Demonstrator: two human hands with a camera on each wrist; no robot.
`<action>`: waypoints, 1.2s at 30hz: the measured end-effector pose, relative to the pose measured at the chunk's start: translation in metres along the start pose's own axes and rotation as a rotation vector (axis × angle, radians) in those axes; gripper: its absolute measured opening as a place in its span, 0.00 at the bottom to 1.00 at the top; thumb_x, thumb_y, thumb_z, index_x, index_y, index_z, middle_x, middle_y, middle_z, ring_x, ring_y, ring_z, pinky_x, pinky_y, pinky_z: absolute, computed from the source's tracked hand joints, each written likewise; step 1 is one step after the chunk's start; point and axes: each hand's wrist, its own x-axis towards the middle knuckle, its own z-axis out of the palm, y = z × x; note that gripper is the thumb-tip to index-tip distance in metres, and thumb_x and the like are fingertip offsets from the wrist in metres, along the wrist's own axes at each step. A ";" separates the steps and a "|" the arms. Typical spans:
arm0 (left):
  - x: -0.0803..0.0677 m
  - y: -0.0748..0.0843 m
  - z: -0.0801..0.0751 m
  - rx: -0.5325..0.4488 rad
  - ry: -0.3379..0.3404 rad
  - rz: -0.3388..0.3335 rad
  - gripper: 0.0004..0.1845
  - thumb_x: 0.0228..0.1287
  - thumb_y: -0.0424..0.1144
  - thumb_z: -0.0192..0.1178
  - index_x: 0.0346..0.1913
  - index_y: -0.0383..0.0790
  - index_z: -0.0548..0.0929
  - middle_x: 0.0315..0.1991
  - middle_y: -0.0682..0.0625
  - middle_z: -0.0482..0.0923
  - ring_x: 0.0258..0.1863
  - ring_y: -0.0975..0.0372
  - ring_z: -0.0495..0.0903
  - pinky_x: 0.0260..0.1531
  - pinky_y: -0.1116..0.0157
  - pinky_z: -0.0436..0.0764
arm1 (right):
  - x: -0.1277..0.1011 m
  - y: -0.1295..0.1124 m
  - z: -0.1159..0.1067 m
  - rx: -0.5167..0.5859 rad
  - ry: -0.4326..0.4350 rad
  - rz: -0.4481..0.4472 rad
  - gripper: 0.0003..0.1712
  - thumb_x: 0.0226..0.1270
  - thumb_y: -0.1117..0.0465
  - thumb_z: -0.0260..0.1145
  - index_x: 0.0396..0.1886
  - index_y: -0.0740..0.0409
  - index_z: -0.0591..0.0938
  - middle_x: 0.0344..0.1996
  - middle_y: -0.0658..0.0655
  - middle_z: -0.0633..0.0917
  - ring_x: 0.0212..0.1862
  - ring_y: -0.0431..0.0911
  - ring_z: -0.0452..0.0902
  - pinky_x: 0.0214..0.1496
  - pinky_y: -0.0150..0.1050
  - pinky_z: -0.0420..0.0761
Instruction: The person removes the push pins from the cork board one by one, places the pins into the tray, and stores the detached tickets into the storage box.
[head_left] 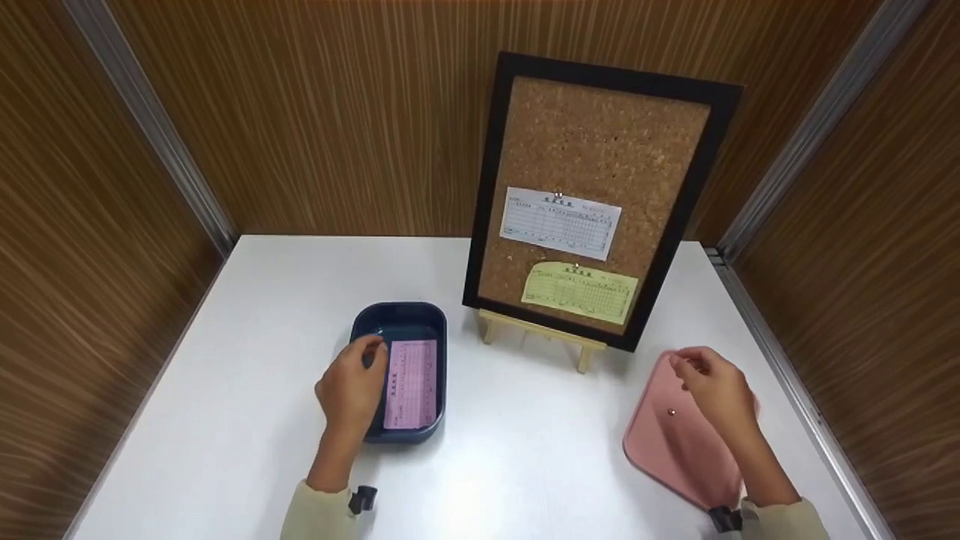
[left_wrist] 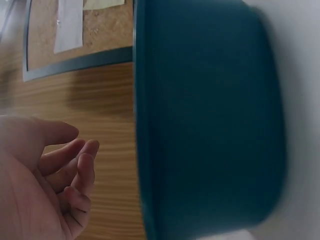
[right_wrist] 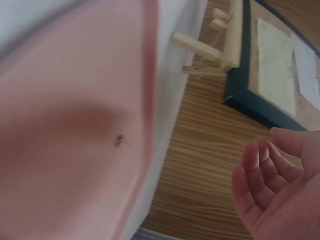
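My left hand (head_left: 356, 382) hovers over the left side of a dark blue bin (head_left: 442, 375). Its fingers (left_wrist: 86, 172) curl loosely and hold nothing. A pink printed slip (head_left: 411, 384) lies inside the bin. On the right, my right hand (head_left: 716, 386) hangs above a pink tray (head_left: 652, 435), fingers (right_wrist: 254, 170) loosely bent with nothing between them. One small metallic push pin (head_left: 671, 412) lies on that tray; the right wrist view shows the pin (right_wrist: 119, 141) apart from the hand.
A black-framed corkboard (head_left: 600, 150) leans on a small wooden easel (head_left: 540, 330) at the back. Pins hold a white slip (head_left: 561, 223) and, below it, a yellow slip (head_left: 581, 292). Wood-grain walls (head_left: 337, 112) enclose the white table (head_left: 525, 450).
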 end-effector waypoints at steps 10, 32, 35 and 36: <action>0.023 0.046 0.013 -0.044 0.010 0.172 0.12 0.71 0.47 0.62 0.51 0.50 0.87 0.46 0.55 0.87 0.45 0.58 0.86 0.39 0.54 0.76 | 0.019 -0.061 0.004 0.022 0.097 -0.119 0.18 0.74 0.45 0.62 0.48 0.53 0.85 0.32 0.54 0.86 0.32 0.40 0.81 0.34 0.31 0.75; 0.079 0.127 0.067 -0.154 -0.008 0.367 0.15 0.74 0.49 0.59 0.56 0.49 0.84 0.47 0.55 0.85 0.31 0.62 0.81 0.29 0.63 0.76 | 0.068 -0.148 0.046 0.057 0.215 -0.388 0.13 0.73 0.49 0.66 0.45 0.53 0.85 0.27 0.53 0.86 0.28 0.45 0.76 0.34 0.42 0.70; 0.085 0.134 0.072 -0.161 0.001 0.384 0.14 0.73 0.49 0.59 0.55 0.49 0.84 0.46 0.55 0.85 0.36 0.61 0.84 0.30 0.62 0.77 | 0.076 -0.156 0.050 0.042 0.232 -0.401 0.14 0.72 0.48 0.66 0.46 0.53 0.86 0.27 0.54 0.86 0.28 0.45 0.76 0.35 0.43 0.69; 0.088 0.137 0.075 -0.168 0.003 0.387 0.14 0.73 0.49 0.59 0.55 0.49 0.84 0.46 0.55 0.84 0.38 0.61 0.84 0.31 0.61 0.77 | 0.078 -0.158 0.050 0.038 0.238 -0.405 0.14 0.72 0.49 0.66 0.46 0.53 0.86 0.27 0.54 0.86 0.27 0.45 0.77 0.35 0.43 0.69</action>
